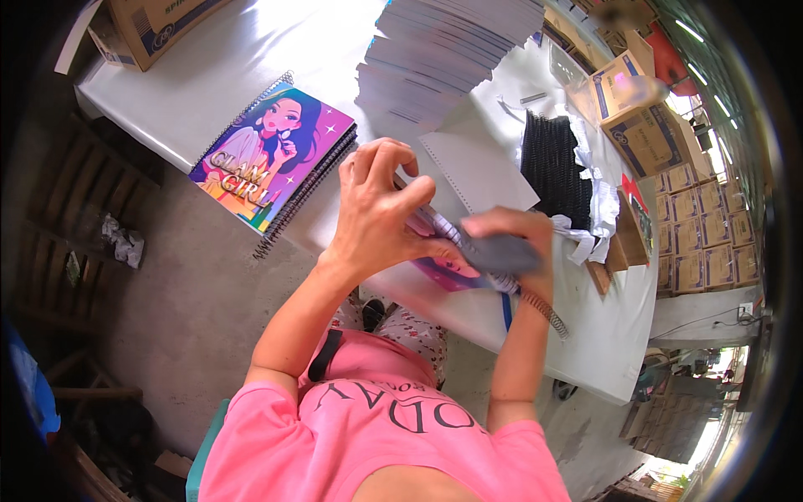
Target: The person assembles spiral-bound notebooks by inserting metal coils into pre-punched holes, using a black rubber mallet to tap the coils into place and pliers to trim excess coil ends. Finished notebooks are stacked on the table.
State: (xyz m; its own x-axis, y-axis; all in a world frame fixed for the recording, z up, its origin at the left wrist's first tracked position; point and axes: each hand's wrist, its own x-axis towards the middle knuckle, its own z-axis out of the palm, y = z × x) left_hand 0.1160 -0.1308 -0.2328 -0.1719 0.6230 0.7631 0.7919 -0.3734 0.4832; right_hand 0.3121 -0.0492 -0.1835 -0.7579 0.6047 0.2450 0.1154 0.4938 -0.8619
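Note:
My left hand (372,209) grips the spine edge of a notebook (452,272) near the table's front edge, its fingers bent over the top. Part of the pink and purple cover shows below the hand. A metal spiral coil (544,311) runs along the spine, and its loose end sticks out past my right wrist. My right hand (535,234) is closed round a dark grey rounded object (503,253), pressed against the coil. Motion blurs that object, so its kind is unclear.
Left of my hands lies a stack of spiral notebooks (268,163) with illustrated covers. A big fanned stack of sheets (439,58) stands at the back. A white punched sheet (481,171) and a pile of black coils (548,167) lie to the right. Cardboard boxes (644,138) stand beyond.

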